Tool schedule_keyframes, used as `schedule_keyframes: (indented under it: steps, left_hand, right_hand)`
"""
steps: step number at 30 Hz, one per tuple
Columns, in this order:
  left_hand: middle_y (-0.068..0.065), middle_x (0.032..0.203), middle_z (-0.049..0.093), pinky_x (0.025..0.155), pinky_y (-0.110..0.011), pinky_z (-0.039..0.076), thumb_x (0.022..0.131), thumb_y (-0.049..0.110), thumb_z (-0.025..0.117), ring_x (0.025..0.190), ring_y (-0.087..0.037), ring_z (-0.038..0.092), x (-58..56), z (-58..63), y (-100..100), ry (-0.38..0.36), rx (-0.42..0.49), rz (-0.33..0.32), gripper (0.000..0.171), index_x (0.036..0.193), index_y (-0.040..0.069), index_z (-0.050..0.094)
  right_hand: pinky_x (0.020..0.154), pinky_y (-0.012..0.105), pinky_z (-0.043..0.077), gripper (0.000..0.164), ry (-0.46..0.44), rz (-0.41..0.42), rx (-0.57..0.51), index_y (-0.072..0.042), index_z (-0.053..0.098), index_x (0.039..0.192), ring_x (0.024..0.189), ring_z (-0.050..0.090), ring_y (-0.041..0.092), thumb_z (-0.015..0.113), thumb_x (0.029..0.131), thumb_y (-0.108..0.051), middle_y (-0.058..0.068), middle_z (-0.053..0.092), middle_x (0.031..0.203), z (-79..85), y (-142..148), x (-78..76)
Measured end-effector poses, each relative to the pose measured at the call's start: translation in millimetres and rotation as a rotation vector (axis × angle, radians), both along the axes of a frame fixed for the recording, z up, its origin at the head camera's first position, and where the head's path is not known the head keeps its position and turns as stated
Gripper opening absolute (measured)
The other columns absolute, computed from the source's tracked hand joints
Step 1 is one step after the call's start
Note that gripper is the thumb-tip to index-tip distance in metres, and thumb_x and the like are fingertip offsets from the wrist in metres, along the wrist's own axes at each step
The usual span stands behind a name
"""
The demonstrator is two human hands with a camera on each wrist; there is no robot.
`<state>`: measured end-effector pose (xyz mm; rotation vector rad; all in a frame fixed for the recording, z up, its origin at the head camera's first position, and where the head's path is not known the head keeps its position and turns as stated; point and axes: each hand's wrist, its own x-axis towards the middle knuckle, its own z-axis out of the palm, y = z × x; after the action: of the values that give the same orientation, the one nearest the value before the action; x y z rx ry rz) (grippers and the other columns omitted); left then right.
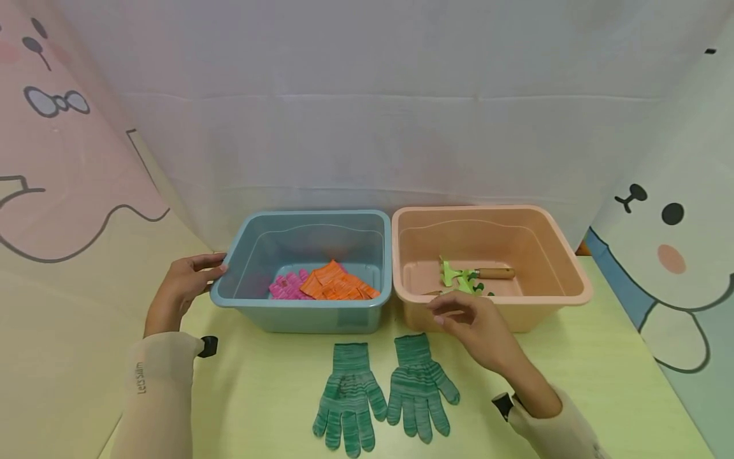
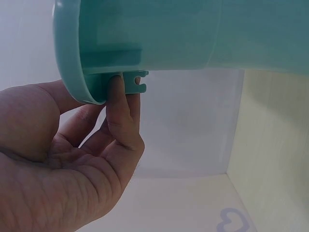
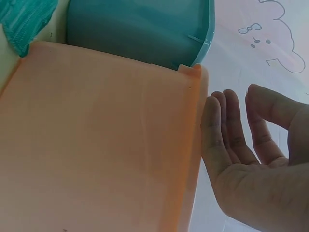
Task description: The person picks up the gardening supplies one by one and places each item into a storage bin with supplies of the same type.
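Observation:
My left hand [image 1: 189, 280] grips the left rim of a blue plastic tub [image 1: 321, 320], fingers hooked under the lip in the left wrist view. Inside that tub lie magenta gloves [image 1: 287, 287] partly covered by orange gloves [image 1: 338, 284]. My right hand [image 1: 476, 325] hovers at the front rim of a peach plastic tub [image 1: 550, 299], its fingers loosely bent and holding nothing. One finger lies along or very near that rim in the right wrist view. Small garden tools with green heads [image 1: 450, 274] and a wooden handle [image 1: 496, 273] lie in the peach tub, partly hidden by its front wall.
A pair of green knit gloves, a left one [image 1: 348, 395] and a right one [image 1: 421, 389], lies flat on the yellow-green table [image 1: 258, 395] before the tubs. The tubs stand side by side against a white cloth backdrop [image 1: 367, 140]. Printed cloth panels flank both sides.

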<state>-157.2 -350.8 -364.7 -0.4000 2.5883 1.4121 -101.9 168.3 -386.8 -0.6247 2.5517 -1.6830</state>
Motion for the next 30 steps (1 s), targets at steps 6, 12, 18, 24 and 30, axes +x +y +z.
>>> schedule_keyframes:
  steps: [6,12,18,24,30]
  left_hand:
    - [-0.029,0.159,0.041,0.083,-0.014,0.058,0.11,0.024,0.059,0.099,0.001,0.058,1.1,-0.4,-0.1,0.004,-0.001,0.006,0.06,0.16,-0.004,0.04]
    - [-0.029,0.157,0.044,0.08,-0.012,0.056,0.11,0.023,0.06,0.095,0.003,0.059,0.9,-2.6,-0.4,0.019,0.005,0.015,0.059,0.159,-0.005,0.042]
    - [-0.03,0.158,0.044,0.085,-0.016,0.059,0.11,0.023,0.06,0.109,-0.011,0.062,0.5,-1.0,0.6,0.009,-0.016,0.018,0.059,0.159,-0.004,0.042]
    - [-0.028,0.16,0.043,0.098,-0.027,0.059,0.111,0.025,0.059,0.117,-0.017,0.06,0.3,0.7,1.3,-0.005,-0.027,0.01,0.059,0.16,-0.002,0.041]
    - [-0.028,0.16,0.043,0.09,-0.019,0.059,0.11,0.025,0.059,0.11,-0.01,0.06,0.7,0.2,0.3,-0.007,-0.018,0.013,0.059,0.16,-0.002,0.041]
  right_hand:
    - [0.085,0.031,0.063,0.018,-0.002,0.059,-0.001,-0.002,0.076,0.112,0.1,0.073,0.013,0.071,0.097,0.007,0.009,0.077,0.109,-14.0,5.9,6.3]
    - [0.082,0.03,0.064,0.017,-0.049,0.093,0.01,0.004,0.074,0.112,0.097,0.074,0.014,0.07,0.096,0.009,0.014,0.076,0.109,-31.7,12.2,10.1]
    - [0.079,0.027,0.063,0.018,-0.093,0.066,0.024,0.005,0.072,0.114,0.098,0.074,0.031,0.07,0.097,0.006,0.02,0.075,0.112,-50.1,16.4,13.1]
    - [0.079,0.027,0.062,0.021,-0.129,0.025,0.041,0.008,0.07,0.116,0.095,0.074,0.032,0.071,0.095,0.008,0.022,0.074,0.113,-71.4,17.9,12.9]
    - [0.079,0.029,0.062,0.024,-0.162,-0.003,0.091,0.01,0.068,0.117,0.092,0.074,0.029,0.073,0.093,0.008,0.021,0.074,0.111,-89.1,16.0,12.4]
